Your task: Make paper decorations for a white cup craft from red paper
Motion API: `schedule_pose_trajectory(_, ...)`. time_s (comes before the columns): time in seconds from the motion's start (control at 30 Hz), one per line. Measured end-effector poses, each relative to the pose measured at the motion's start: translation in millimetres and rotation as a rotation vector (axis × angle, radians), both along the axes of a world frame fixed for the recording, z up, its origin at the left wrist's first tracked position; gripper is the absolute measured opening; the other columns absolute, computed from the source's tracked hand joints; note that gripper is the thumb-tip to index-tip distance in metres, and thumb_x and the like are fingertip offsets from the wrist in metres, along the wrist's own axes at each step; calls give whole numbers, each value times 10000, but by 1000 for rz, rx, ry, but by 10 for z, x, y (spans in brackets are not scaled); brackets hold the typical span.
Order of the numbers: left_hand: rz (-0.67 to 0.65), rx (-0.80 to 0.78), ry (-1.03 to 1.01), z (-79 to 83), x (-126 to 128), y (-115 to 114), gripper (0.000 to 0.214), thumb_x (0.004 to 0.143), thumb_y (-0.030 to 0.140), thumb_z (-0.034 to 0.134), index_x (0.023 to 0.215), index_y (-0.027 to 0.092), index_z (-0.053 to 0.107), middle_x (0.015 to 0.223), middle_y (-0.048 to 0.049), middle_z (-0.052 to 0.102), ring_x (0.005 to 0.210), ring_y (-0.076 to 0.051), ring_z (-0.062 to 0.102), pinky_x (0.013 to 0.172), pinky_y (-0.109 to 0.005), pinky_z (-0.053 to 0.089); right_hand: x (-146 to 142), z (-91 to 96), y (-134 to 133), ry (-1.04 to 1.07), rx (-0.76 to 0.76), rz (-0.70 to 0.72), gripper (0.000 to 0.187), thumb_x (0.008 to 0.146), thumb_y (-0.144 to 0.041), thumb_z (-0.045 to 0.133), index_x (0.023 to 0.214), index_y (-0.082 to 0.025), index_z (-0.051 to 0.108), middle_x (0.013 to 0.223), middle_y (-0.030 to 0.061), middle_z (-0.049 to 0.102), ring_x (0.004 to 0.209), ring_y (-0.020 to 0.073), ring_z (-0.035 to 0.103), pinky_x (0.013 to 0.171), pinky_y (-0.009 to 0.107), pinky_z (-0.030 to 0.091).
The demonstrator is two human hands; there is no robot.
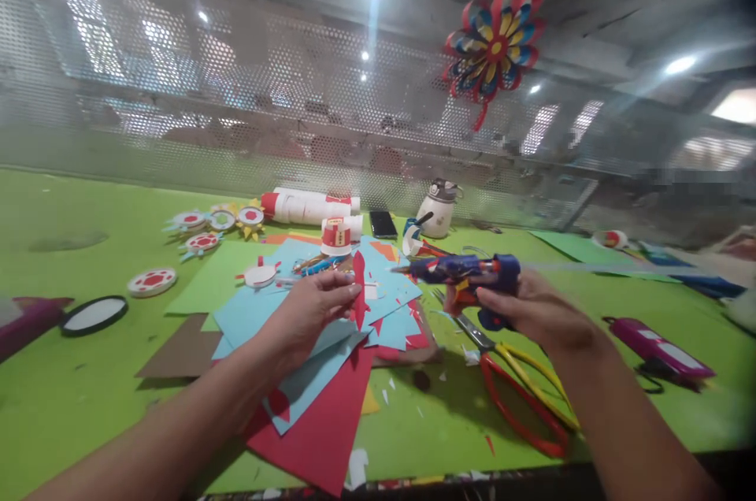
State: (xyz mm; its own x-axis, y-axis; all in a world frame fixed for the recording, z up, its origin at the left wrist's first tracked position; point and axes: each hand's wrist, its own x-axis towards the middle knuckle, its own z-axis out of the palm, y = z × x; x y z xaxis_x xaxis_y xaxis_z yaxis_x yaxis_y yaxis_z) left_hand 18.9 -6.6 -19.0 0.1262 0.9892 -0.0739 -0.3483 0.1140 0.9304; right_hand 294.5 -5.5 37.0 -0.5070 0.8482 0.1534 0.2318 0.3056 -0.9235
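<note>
My left hand point(316, 310) pinches a narrow red paper piece point(357, 290) and holds it upright above the blue paper sheets point(307, 312). My right hand point(523, 308) grips a blue glue gun point(466, 274) whose nozzle points left toward the red piece, a short gap away. A red paper sheet point(324, 430) lies under my left forearm. Red and yellow scissors point(520, 391) lie on the green table point(71, 391) below my right hand.
Round red and white paper ornaments point(152, 281), a white tube point(307, 207), a small red and white cylinder point(336, 237), a phone point(383, 224) and a white pot point(438, 209) sit further back. A purple case point(658, 347) lies at right. A paper flower point(494, 44) hangs on the mesh wall.
</note>
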Motion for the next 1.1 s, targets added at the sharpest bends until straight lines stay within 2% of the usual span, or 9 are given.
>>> schedule_pose_trajectory(0.07, 4, 9, 0, -10, 1, 8, 204, 601, 225, 787, 735, 143, 657, 679, -5, 627, 605, -95, 544, 600, -238, 408, -130, -32, -71, -104, 28, 16, 251, 799, -418, 630, 861, -190, 715, 884, 91, 719, 861, 227, 651, 806, 368, 495)
schedule_pose_trajectory(0.17, 13, 19, 9, -7, 5, 13, 177, 603, 215, 783, 706, 141, 659, 682, -6, 631, 617, -97, 547, 613, -241, 408, -241, -130, -84, -152, 27, -60, 335, 767, -487, 639, 865, -177, 717, 885, 95, 720, 837, 220, 644, 770, 351, 513)
schedule_pose_trajectory(0.27, 19, 25, 26, 4, 13, 11, 159, 613, 218, 775, 682, 136, 657, 673, -3, 624, 609, -92, 534, 615, -241, 406, -279, -226, -69, -146, 4, -135, 376, 734, -529, 654, 811, -165, 708, 808, 80, 703, 716, 185, 618, 690, 317, 523)
schedule_pose_trajectory(0.37, 31, 30, 43, 4, 27, 5, 163, 617, 227, 771, 701, 134, 666, 680, -7, 625, 611, -96, 528, 611, -241, 405, -284, -271, -78, -146, -26, -150, 373, 732, -535, 653, 799, -173, 706, 723, 47, 673, 580, 135, 551, 591, 271, 506)
schedule_pose_trajectory(0.77, 15, 131, 141, -95, 38, 38, 113, 665, 262, 722, 700, 161, 688, 655, 4, 617, 590, -100, 495, 590, -240, 394, -335, -269, -111, -204, 103, -148, 342, 770, -508, 605, 679, -187, 680, 645, 27, 615, 561, 133, 516, 522, 241, 479)
schedule_pose_trajectory(1.1, 32, 110, 169, -51, 42, 11, 132, 665, 269, 719, 679, 148, 669, 662, -8, 600, 606, -108, 486, 598, -248, 383, -323, -271, -114, -267, 163, -157, 282, 813, -437, 565, 695, -194, 646, 641, 15, 566, 546, 122, 460, 511, 236, 431)
